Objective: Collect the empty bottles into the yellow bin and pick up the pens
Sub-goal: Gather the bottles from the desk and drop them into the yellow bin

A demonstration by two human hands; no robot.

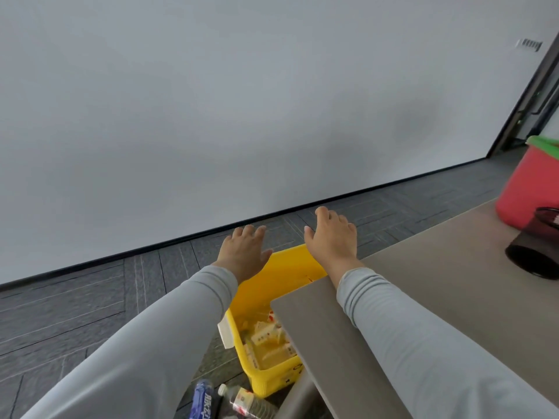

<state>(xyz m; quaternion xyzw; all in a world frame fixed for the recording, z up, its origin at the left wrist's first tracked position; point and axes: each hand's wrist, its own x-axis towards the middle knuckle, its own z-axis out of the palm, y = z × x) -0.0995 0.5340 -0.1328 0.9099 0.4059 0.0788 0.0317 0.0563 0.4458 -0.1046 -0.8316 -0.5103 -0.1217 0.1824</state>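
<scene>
A yellow bin (273, 275) stands on the floor beside the table corner, with several clear bottles (267, 338) lying inside it. Both arms reach forward over it in grey sleeves. My left hand (244, 252) hovers over the bin's far left rim, fingers spread, holding nothing. Beyond the bin's far right corner my right hand (331, 234) is also open and empty. On the floor by the bin's near side lie a blue-labelled bottle (203, 402) and a clear bottle with a white cap (246, 402). No pens are visible.
A grey table (438, 297) fills the right side, its corner overlapping the bin. On it stand a dark mesh cup (537, 252) and a red bucket with a green rim (532, 189). A white wall runs behind the grey carpet floor (90, 303). A dark door frame (526, 95) stands at far right.
</scene>
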